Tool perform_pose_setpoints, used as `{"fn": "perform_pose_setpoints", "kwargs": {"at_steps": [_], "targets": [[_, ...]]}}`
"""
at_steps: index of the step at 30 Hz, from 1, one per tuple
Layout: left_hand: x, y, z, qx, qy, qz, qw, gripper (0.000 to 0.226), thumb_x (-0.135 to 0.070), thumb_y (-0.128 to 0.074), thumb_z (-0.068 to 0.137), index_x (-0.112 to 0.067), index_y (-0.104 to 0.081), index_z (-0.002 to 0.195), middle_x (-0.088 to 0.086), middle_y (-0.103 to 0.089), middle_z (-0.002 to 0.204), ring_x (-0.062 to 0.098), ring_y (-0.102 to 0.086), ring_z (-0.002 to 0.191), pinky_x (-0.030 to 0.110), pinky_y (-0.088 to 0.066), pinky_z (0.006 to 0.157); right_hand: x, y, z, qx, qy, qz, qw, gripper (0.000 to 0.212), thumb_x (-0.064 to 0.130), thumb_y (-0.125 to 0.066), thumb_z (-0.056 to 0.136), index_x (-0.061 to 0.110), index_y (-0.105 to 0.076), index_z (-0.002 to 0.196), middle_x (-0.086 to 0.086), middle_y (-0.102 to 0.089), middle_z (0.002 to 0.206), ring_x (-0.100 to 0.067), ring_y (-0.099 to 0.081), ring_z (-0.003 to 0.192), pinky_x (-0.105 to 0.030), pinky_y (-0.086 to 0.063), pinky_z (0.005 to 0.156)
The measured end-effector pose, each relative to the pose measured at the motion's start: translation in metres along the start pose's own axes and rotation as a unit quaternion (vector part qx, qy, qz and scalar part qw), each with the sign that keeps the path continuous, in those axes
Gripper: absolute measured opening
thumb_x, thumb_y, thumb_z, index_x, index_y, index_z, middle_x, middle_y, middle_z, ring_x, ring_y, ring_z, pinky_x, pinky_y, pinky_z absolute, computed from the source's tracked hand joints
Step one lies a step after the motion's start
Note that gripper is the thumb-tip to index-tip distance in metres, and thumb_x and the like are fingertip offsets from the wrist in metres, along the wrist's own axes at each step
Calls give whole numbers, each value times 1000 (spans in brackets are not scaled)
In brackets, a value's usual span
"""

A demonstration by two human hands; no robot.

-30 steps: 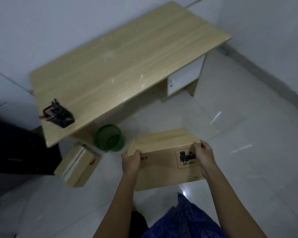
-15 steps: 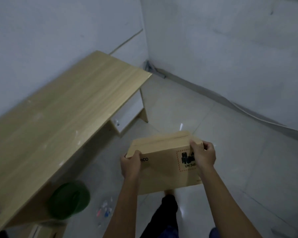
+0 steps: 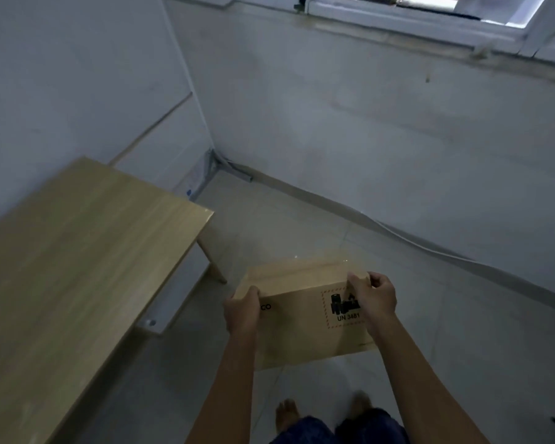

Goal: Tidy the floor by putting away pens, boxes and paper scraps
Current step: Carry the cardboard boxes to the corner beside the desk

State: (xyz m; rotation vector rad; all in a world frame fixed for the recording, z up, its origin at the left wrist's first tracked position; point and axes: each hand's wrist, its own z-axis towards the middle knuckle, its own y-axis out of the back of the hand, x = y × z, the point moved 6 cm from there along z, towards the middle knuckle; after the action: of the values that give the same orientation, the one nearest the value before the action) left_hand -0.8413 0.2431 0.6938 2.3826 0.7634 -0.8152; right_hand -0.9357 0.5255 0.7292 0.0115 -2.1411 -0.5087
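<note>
Fingers of left hand (image 3: 241, 310) and right hand (image 3: 376, 296) clamped on opposite ends of the cardboard box (image 3: 305, 318). Box: brown, closed, black "UN 3481" label in red dashed frame. Held in the air over the floor (image 3: 302, 225), right of the table (image 3: 77, 251).

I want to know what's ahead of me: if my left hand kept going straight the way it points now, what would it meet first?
The left hand already grips the cardboard box. Beyond it the way looks free to the floor and then the wall, though depth is unclear.
</note>
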Motion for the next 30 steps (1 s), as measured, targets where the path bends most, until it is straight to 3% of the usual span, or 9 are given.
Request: {"fn": "perform_pose_setpoints", "kwargs": {"at_steps": [5,10,13,16,22,26,30], "targets": [[-50,-64,37,-16,13,14,1000,65,-28,-72,80,-2,-51,136,20,-63,129,38,-64,115,55,-54,101,44,-18,81,15,-10,12,1000,37,37,-76,80,22,-58,108,-1,-64,109,-22,-62,101,-44,-54,93],[-109,-128,66,-35,14,3,999,65,-30,-70,80,-5,-50,136,18,-62,129,37,-63,116,54,-53,102,104,-43,173,53,-9,14,998,34,33,-77,80,21,-59,106,-1,-65,105,-15,-62,85,-36,-53,82],[-139,-157,72,-54,19,-3,998,64,-26,-68,80,-5,-50,138,18,-61,132,37,-62,118,54,-54,101,135,-50,218,87,-14,-3,996,40,33,-78,79,19,-62,112,-1,-65,109,-20,-63,94,-38,-54,87],[-167,-178,81,-78,25,-33,996,65,-28,-66,81,-7,-50,140,16,-61,134,36,-62,119,53,-53,102,170,-77,262,128,-16,-6,992,48,29,-79,80,14,-62,122,-2,-63,110,-20,-61,96,-32,-48,81],[-220,-184,127,-152,54,-56,985,58,-32,-74,81,-7,-55,130,13,-66,123,34,-65,112,51,-55,99,228,-162,320,200,-11,-16,980,55,28,-78,80,14,-59,130,-2,-65,116,-19,-63,96,-33,-53,83],[-267,-180,182,-161,46,-83,982,53,-26,-81,79,-8,-57,123,13,-66,116,32,-64,103,49,-56,97,266,-230,347,249,-8,-41,968,62,26,-76,81,11,-55,137,-9,-64,128,-29,-65,110,-51,-54,96],[-317,-177,257,-136,40,-118,983,68,-15,-81,80,-7,-48,140,7,-62,108,31,-62,102,50,-56,96,305,-296,372,264,16,-77,961,49,17,-72,82,16,-62,130,-8,-68,120,-26,-67,102,-45,-58,91]]}}
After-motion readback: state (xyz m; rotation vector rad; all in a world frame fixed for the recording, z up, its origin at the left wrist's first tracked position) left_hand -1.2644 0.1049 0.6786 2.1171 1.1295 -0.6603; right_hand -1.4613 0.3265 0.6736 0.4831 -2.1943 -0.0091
